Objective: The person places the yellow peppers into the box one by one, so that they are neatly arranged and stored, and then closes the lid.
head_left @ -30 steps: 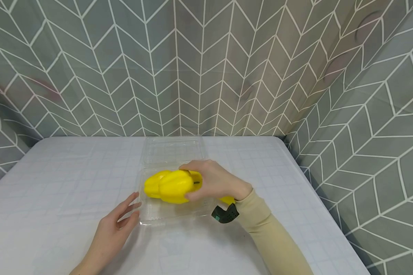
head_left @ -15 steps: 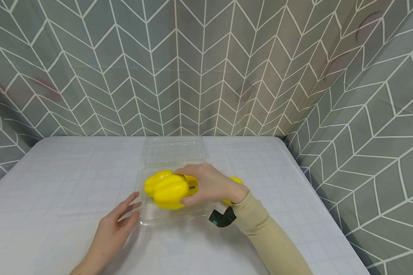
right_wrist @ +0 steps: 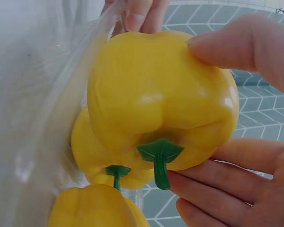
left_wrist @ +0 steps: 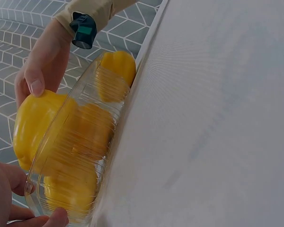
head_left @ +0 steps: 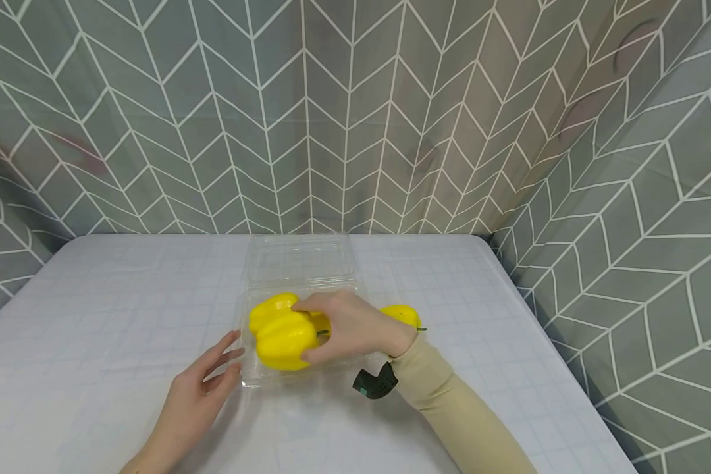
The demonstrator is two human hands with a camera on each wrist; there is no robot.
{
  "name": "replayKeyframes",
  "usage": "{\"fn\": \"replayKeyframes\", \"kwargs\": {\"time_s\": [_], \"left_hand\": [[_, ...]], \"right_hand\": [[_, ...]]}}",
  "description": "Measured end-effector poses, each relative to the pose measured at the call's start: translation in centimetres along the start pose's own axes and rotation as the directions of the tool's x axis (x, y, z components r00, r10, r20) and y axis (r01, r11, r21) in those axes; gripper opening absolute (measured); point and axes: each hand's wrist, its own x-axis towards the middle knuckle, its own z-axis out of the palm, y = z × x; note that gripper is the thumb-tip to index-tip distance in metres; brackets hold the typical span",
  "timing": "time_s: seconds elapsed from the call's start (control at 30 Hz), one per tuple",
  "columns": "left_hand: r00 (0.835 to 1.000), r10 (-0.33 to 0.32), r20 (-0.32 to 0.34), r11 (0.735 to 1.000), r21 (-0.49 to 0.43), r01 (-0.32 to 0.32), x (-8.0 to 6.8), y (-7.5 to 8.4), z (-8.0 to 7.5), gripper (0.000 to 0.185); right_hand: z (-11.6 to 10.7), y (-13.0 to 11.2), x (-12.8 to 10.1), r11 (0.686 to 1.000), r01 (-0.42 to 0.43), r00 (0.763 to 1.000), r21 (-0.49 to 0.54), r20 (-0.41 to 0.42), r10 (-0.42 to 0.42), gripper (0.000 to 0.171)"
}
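Grey chevron-patterned walls (head_left: 355, 112) close round the pale gridded table (head_left: 95, 329) you are working at. Your right hand (head_left: 348, 325) grips a yellow bell pepper (head_left: 286, 337), thumb on one flank and fingers curled round the other near its green stem (right_wrist: 160, 161), which points back toward your palm in the right wrist view. You hold that pepper over the tray of a clear plastic clamshell box (head_left: 272, 376), which sits on the table near its middle. Inside the tray, touching the held pepper, lies a second yellow pepper (head_left: 269, 309); the right wrist view shows its own green stem just under the one you hold. The box's lid (head_left: 299, 258) lies folded back flat on the table on the far side of the tray. Your left hand (head_left: 201, 388) rests relaxed against the tray's near left corner, fingers nearly straight and lightly spread, fingertips (left_wrist: 57, 218) touching the clear wall without curling round it. Just beyond the tray's right edge, behind your right wrist, another yellow pepper (head_left: 401, 314) lies on the table, its stem pointing right. A dark wrist-worn device (head_left: 375, 384) hangs below your beige sleeve (head_left: 450, 415).
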Motion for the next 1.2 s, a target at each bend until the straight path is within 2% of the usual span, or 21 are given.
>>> {"fn": "replayKeyframes", "kwargs": {"time_s": [0.3, 0.6, 0.87, 1.2], "left_hand": [[0.999, -0.033, 0.017, 0.999, 0.014, 0.032, 0.1, 0.2, 0.0, 0.053], [0.999, -0.032, 0.019, 0.999, 0.018, 0.032, 0.1, 0.2, -0.1, 0.053], [1.000, -0.013, 0.010, 1.000, 0.013, 0.013, 0.0, 0.2, -0.1, 0.053], [0.999, -0.033, 0.013, 0.999, 0.028, 0.032, 0.1, 0.3, -0.1, 0.053]], "right_hand": [[0.6, -0.2, 0.0, 0.999, -0.022, 1.000, -0.036, 0.011, 0.022, 0.066], [0.9, -0.5, 0.1, 0.996, -0.023, 0.999, -0.088, 0.021, 0.025, 0.068], [0.8, -1.1, 0.1, 0.996, -0.019, 0.999, -0.087, 0.038, 0.023, 0.068], [1.0, -1.4, 0.2, 0.996, -0.009, 0.999, -0.090, 0.047, 0.014, 0.067]]}}
